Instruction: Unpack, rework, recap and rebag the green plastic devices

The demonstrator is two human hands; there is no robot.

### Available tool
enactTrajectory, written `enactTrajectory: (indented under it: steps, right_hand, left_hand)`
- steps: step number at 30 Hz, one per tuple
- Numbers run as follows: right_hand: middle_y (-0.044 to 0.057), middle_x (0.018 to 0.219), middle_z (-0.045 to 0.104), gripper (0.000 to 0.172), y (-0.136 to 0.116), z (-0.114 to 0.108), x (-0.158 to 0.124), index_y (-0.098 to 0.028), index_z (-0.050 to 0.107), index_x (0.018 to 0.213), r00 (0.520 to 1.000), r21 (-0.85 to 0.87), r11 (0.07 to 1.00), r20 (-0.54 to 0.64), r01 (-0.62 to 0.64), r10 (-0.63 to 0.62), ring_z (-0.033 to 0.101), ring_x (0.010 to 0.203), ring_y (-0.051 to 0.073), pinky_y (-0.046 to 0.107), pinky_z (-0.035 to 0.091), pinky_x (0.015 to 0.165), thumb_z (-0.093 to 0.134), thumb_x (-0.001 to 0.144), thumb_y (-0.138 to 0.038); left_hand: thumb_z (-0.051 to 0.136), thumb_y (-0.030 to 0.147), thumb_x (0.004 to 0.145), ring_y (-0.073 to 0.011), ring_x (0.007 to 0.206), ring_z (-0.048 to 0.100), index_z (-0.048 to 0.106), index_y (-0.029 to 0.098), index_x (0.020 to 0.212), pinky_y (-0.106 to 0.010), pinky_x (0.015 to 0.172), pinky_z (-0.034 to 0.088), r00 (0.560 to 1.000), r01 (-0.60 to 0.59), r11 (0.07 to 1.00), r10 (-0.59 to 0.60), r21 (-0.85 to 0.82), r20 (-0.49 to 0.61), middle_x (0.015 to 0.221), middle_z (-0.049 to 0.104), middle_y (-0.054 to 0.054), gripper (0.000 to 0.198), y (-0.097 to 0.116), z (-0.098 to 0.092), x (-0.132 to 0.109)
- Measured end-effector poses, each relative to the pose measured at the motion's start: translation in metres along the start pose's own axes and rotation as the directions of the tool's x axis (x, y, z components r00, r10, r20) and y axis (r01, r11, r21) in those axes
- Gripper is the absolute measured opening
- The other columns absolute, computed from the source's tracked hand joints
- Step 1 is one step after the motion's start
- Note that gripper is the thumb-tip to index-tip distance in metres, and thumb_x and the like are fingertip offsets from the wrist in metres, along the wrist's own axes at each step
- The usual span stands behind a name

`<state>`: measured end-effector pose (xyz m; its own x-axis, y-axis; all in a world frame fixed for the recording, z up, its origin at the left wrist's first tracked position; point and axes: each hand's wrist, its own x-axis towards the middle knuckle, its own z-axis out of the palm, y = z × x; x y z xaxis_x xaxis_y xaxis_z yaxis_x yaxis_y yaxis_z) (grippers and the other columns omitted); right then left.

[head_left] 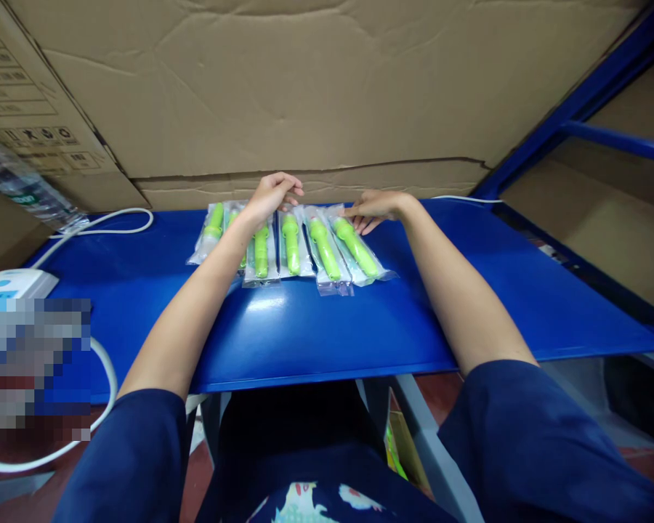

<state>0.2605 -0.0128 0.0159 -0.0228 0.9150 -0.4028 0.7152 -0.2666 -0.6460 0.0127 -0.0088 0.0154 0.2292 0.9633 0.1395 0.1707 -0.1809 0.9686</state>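
Note:
Several bright green, stick-shaped plastic items with a collar near the top, each in a clear plastic bag, lie side by side in a row on the blue table. My left hand (pixel 275 195) is over the top of the row, its fingers loosely bent and apart, with nothing visible in them. Beneath that wrist, one bagged green item (pixel 261 254) is partly covered. My right hand (pixel 375 209) rests at the upper end of the rightmost bagged green item (pixel 357 248), fingers spread and touching the bag's edge. Between the hands lies another bagged green item (pixel 291 247).
Cardboard (pixel 305 87) walls the back of the blue table (pixel 316 341). At left are a white power strip (pixel 25 282) with a cable and a clear plastic bottle (pixel 30 192). A blue metal frame (pixel 594 102) rises on the right.

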Motion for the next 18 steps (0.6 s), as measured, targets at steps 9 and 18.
enactTrajectory:
  steps: [9,18]
  right_hand:
    - [0.014,0.074,0.073,0.045,0.002,-0.012,0.003,-0.014,0.071,0.096,0.996,-0.006,1.0,-0.093,-0.007,0.006,0.075,0.068,0.024,0.042,0.067,0.076,0.061,0.102,-0.057]
    - [0.014,0.076,0.073,0.036,0.0,-0.011,0.003,-0.013,0.07,0.095,0.994,-0.016,1.0,-0.113,-0.004,0.003,0.073,0.066,0.022,0.041,0.066,0.077,0.064,0.103,-0.048]
  left_hand:
    - [0.069,0.017,0.083,-0.0251,0.101,0.071,0.067,0.018,0.08,-0.035,0.1,0.051,0.999,-0.008,0.677,0.029,0.736,-0.015,0.096,0.076,-0.01,0.004,-0.01,-0.044,0.007]
    - [0.072,0.027,0.079,-0.0269,0.113,0.071,0.074,0.017,0.1,-0.031,0.101,0.053,0.978,0.207,0.556,-0.108,0.805,-0.177,0.118,0.079,-0.012,0.023,-0.017,-0.141,0.003]
